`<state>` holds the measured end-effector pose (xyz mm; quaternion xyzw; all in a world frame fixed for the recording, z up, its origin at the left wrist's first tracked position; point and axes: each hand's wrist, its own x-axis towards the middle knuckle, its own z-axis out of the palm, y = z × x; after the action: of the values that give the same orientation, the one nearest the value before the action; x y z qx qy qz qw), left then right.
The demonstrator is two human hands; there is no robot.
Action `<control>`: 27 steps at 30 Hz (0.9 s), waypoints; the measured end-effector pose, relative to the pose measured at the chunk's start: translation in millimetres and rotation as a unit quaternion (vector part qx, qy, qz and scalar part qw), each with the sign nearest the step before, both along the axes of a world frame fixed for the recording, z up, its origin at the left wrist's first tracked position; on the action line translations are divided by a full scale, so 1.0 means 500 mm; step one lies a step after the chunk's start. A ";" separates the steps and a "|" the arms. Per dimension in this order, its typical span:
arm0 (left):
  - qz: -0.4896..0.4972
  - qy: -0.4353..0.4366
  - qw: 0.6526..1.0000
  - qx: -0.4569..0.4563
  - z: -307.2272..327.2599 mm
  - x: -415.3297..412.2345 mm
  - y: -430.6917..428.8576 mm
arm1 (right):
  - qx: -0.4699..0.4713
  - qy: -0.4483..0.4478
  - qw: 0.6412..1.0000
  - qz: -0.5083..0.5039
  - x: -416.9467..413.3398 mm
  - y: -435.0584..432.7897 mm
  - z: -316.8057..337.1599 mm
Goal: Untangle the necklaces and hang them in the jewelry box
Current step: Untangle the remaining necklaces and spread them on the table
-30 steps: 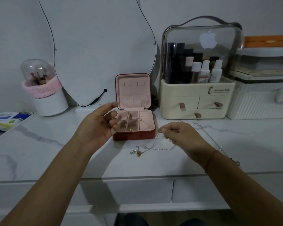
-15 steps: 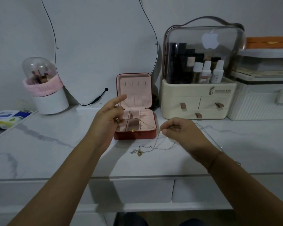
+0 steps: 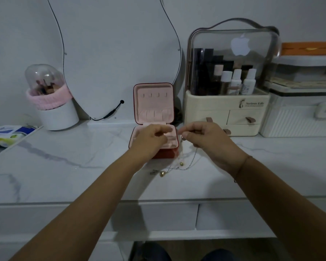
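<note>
A small red jewelry box [image 3: 152,102] with pink lining stands open at the back middle of the marble counter, its lid upright with a row of hooks. My left hand [image 3: 151,140] hovers over the box's tray, fingers curled, pinching a thin chain. My right hand [image 3: 205,140] sits just right of the box, fingers curled, pinching the chain near its top. Tangled necklaces [image 3: 174,167] hang from my right hand and trail onto the counter, with gold pendants lying in front of the box.
A curved mirror [image 3: 117,53] leans on the wall behind the box. A cream cosmetics organizer [image 3: 226,113] stands to the right, with white storage cases [image 3: 299,117] beyond. A brush holder [image 3: 53,102] and a wipes pack [image 3: 6,134] sit at the left.
Both hands rose and moved back toward the box and closer together. The chains lifted partly off the counter, and the pendants slid nearer the box.
</note>
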<state>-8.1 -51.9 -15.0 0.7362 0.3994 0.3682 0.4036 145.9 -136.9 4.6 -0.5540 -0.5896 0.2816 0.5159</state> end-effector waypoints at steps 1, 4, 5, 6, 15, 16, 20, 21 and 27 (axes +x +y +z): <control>0.014 0.027 0.999 0.013 -0.004 0.000 -0.001 | -0.001 -0.008 1.000 -0.003 -0.001 0.004 0.002; 0.037 0.005 0.999 0.023 -0.008 -0.004 -0.015 | -0.012 -0.021 1.000 -0.007 -0.004 0.015 0.006; 0.032 -0.020 0.999 0.009 -0.007 -0.005 -0.022 | -0.015 -0.022 1.000 -0.008 -0.005 0.017 0.006; 0.017 -0.047 0.999 -0.015 -0.007 -0.005 -0.030 | -0.019 -0.019 1.000 -0.008 -0.005 0.019 0.006; -0.046 -0.124 0.986 -0.100 -0.016 0.010 -0.055 | -0.002 -0.031 0.999 -0.020 -0.005 0.020 0.012; -0.044 -0.127 0.986 -0.099 -0.016 0.012 -0.055 | 0.000 -0.033 0.999 -0.023 -0.004 0.020 0.013; -0.027 -0.133 0.987 -0.091 -0.018 0.012 -0.053 | -0.006 -0.024 0.999 -0.025 0.002 0.019 0.010; -0.022 -0.136 0.986 -0.092 -0.018 0.011 -0.052 | -0.010 -0.020 1.000 -0.022 0.003 0.018 0.008; -0.025 -0.123 0.988 -0.091 -0.015 0.006 -0.043 | -0.015 -0.019 1.000 0.001 0.006 0.011 -0.004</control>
<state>-5.0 -73.6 -22.8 0.6549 0.3603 0.4080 0.5243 148.8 -131.7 2.7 -0.5658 -0.5957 0.2806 0.4963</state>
